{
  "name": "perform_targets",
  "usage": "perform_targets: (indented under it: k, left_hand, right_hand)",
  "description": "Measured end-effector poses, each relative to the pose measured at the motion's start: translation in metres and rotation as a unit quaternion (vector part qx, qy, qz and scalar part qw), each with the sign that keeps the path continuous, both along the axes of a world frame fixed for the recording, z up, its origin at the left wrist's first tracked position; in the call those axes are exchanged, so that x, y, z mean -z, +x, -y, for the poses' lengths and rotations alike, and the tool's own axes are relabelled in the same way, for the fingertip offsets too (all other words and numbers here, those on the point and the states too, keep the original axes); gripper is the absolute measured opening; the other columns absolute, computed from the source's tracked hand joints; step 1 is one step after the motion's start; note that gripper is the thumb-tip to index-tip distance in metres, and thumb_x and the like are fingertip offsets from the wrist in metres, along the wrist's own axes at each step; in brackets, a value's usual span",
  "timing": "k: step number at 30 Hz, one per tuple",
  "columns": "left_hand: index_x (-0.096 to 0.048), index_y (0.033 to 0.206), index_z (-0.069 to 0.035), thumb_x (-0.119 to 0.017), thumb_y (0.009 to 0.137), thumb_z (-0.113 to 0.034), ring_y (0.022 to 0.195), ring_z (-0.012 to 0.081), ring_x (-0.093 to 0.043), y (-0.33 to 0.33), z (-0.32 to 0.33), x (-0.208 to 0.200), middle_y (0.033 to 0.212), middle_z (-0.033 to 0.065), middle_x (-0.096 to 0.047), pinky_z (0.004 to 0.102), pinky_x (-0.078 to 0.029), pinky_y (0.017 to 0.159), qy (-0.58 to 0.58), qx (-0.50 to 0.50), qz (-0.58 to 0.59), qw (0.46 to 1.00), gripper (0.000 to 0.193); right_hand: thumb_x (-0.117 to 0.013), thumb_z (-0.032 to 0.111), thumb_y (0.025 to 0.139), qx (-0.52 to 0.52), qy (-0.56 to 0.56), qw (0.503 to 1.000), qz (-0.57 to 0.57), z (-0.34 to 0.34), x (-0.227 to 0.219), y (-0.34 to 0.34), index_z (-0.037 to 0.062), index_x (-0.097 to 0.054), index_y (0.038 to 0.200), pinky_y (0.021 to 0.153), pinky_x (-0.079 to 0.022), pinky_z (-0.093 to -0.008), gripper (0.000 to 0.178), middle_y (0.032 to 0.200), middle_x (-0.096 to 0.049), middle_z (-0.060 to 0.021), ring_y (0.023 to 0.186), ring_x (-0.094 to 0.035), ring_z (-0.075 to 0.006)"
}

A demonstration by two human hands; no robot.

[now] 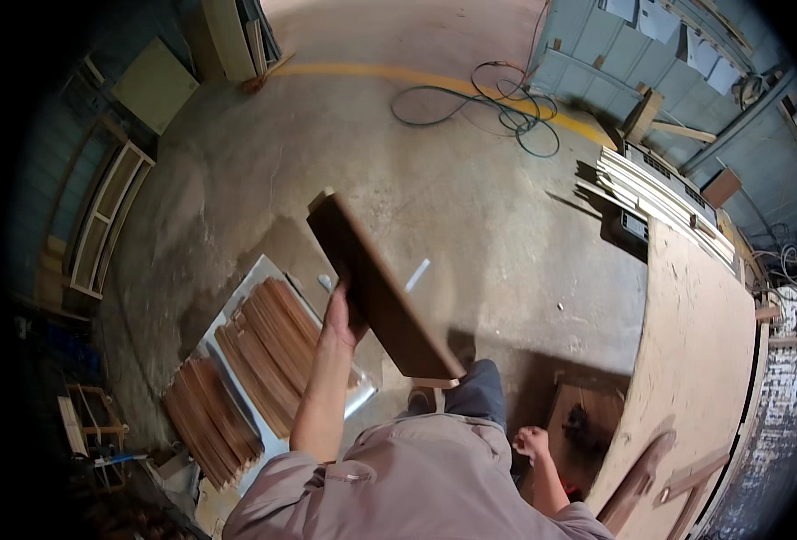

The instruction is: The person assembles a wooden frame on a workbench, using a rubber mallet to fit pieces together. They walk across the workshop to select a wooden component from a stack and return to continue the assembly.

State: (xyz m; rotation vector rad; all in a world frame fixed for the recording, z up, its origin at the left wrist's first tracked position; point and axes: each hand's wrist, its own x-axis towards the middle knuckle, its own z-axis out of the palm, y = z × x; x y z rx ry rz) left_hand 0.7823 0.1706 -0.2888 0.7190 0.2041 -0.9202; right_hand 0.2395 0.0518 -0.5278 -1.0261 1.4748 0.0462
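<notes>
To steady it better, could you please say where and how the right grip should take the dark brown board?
Probably by the near end of the dark brown board, coming from the right: that end is free and slants toward the right grip's side, while the left grip holds the left long edge.

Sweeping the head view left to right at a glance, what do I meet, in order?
Pale wooden frame, leftmost stack of brown wood strips, dark brown board held in the left hand, right hand, large pale wooden panel.
</notes>
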Motion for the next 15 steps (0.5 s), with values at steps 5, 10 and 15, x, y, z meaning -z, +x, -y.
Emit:
perform_targets:
  k: [5, 10, 15]
  left_hand:
    - [-0.056, 0.125, -0.005, -0.054, 0.094, -0.046, 0.082, 0.0208, -0.055, 0.160, 0.020, 0.141, 0.087, 0.0071, -0.056, 0.0343, -0.045, 0.077, -0.381, 0.135, -0.030, 0.914, 0.052]
    - [-0.035, 0.143, -0.002, -0.046, 0.099, -0.031, 0.090, 0.0237, -0.053, 0.291, 0.082, 0.136, 0.103, 0.0111, -0.053, 0.0369, -0.043, 0.084, -0.514, 0.137, 0.004, 0.847, 0.054]
    - [-0.024, 0.150, -0.010, -0.048, 0.094, -0.054, 0.121, 0.0339, -0.050, 0.356, 0.175, -0.051, 0.137, 0.0182, -0.046, 0.0468, -0.038, 0.105, -0.259, -0.093, 0.106, 0.956, 0.075]
  right_hand:
    - [-0.068, 0.009, 0.081, -0.053, 0.068, 0.988, -0.129, 0.062, -0.018, 0.093, -0.0016, -0.067, 0.081, 0.046, -0.052, -0.0339, 0.011, 0.066, -0.059, -0.0071, 0.056, -0.058, -0.0170]
    - [-0.068, 0.013, 0.084, -0.093, 0.115, 0.980, -0.132, 0.184, 0.020, 0.217, -0.0021, -0.068, 0.085, 0.050, -0.056, -0.0348, 0.015, 0.067, -0.062, -0.0085, 0.053, -0.061, -0.0189]
    - [-0.065, 0.017, 0.084, -0.432, -0.136, 0.891, -0.037, 0.388, 0.122, 0.359, 0.0007, -0.068, 0.078, 0.055, -0.056, -0.0310, 0.018, 0.071, -0.068, -0.0098, 0.057, -0.066, -0.0175]
